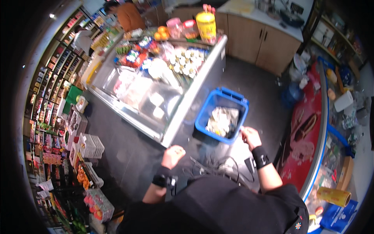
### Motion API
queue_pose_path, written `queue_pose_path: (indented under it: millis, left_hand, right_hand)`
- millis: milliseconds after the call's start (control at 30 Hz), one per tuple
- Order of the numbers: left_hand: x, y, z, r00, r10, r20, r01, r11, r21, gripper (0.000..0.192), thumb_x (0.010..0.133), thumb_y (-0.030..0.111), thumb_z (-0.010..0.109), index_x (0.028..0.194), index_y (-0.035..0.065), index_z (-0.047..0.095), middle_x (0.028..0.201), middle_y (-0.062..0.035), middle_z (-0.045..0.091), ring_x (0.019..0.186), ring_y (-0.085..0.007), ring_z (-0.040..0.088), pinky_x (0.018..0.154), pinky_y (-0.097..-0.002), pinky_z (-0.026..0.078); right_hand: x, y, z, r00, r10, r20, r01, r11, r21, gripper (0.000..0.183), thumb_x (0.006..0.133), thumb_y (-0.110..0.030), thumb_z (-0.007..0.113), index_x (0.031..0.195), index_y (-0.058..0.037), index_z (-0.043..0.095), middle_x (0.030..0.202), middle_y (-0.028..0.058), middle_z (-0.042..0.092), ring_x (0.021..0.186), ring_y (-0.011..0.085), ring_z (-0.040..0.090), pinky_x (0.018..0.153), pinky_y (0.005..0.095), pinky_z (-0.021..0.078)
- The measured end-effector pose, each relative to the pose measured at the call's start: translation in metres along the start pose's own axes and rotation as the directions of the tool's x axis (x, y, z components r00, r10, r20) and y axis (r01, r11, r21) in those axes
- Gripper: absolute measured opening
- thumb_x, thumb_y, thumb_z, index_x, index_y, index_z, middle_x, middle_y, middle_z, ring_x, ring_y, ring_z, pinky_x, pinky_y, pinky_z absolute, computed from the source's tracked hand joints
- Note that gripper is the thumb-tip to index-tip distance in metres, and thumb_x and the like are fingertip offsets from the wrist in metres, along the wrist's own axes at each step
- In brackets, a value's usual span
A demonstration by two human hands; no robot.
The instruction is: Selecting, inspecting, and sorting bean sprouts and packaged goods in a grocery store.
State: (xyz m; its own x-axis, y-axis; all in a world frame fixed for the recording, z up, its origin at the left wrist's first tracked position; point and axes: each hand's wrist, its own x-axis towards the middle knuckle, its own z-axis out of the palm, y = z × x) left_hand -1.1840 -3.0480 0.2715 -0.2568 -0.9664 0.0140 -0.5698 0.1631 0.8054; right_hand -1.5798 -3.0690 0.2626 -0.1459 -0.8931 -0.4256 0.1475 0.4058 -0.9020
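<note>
A blue plastic bin [223, 137] with crumpled whitish waste [223, 121] inside stands on the dark floor in front of me. Beside its right rim is my right hand [250, 138], fingers curled and close to or touching the edge; whether they grip it cannot be told. My left hand [173, 155] is loosely curled near the front corner of the glass-topped display case [171, 136], with no object visible in it. Both wrists wear black bands. Bagged goods and a tray of pale round items [187, 61] lie on the case.
A red-sided counter [302, 131] loaded with bags and a yellow roll [333, 196] runs along the right. White crates [90, 146] and stocked shelves line the left. Wooden cabinets [245, 38] stand behind. Cables [233, 163] lie near me. A person in orange [130, 17] is far off.
</note>
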Motion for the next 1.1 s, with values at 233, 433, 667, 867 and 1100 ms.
queue_pose_path:
  millis: [233,433,667,867,1100]
  left_hand:
    - [-0.022,-0.01,0.062,0.797,-0.508,0.326,0.603,0.7,-0.383,0.012,0.085,0.016,0.064,0.084,0.0048,0.062,0.073,-0.0017,0.061,0.061,-0.0081,0.055,0.053,-0.0212,0.043]
    - [0.024,0.047,0.147,0.686,-0.439,0.581,0.703,0.605,-0.373,0.021,0.087,0.025,0.062,0.095,0.0061,0.059,0.079,-0.0024,0.06,0.062,-0.0091,0.054,0.053,-0.022,0.044]
    - [0.108,0.124,0.319,0.571,-0.347,0.744,0.812,0.372,-0.45,0.019,0.09,0.026,0.057,0.1,0.0103,0.057,0.083,-0.0016,0.06,0.072,-0.0134,0.06,0.061,-0.0268,0.049]
    - [0.212,0.256,0.383,0.701,-0.196,0.686,0.669,0.517,-0.535,0.018,0.094,0.022,0.051,0.103,0.0071,0.055,0.084,-0.0041,0.061,0.071,-0.0145,0.062,0.06,-0.0255,0.051]
    - [0.334,0.289,0.406,0.813,-0.277,0.512,0.57,0.558,-0.602,0.019,0.092,0.022,0.055,0.103,0.0072,0.057,0.085,-0.0022,0.059,0.071,-0.0106,0.059,0.063,-0.023,0.05]
  right_hand:
    - [-0.042,-0.006,-0.024,0.999,0.006,-0.049,-0.008,1.0,-0.027,0.015,0.084,-0.015,0.065,0.075,-0.0034,0.064,0.061,0.0015,0.059,0.051,0.0064,0.049,0.047,0.0208,0.0385]
    - [-0.083,-0.008,-0.172,0.951,-0.056,-0.305,0.077,0.995,0.058,0.009,0.081,-0.011,0.065,0.081,-0.0024,0.064,0.062,0.0014,0.058,0.05,0.0062,0.049,0.046,0.0193,0.0363]
    - [-0.093,-0.048,-0.352,0.869,-0.147,-0.473,0.239,0.961,0.14,0.014,0.085,-0.016,0.064,0.093,-0.0042,0.064,0.067,-0.0006,0.059,0.054,0.0048,0.05,0.048,0.0186,0.0358]
    - [-0.072,-0.097,-0.447,0.882,-0.159,-0.444,0.249,0.956,0.153,0.012,0.085,-0.014,0.064,0.093,-0.0047,0.063,0.069,-0.0021,0.058,0.057,0.0046,0.05,0.05,0.0181,0.0358]
    - [0.059,-0.156,-0.486,0.937,-0.176,-0.302,0.228,0.963,0.145,0.011,0.085,-0.013,0.064,0.088,-0.0036,0.062,0.067,-0.0001,0.057,0.054,0.006,0.049,0.049,0.0195,0.0363]
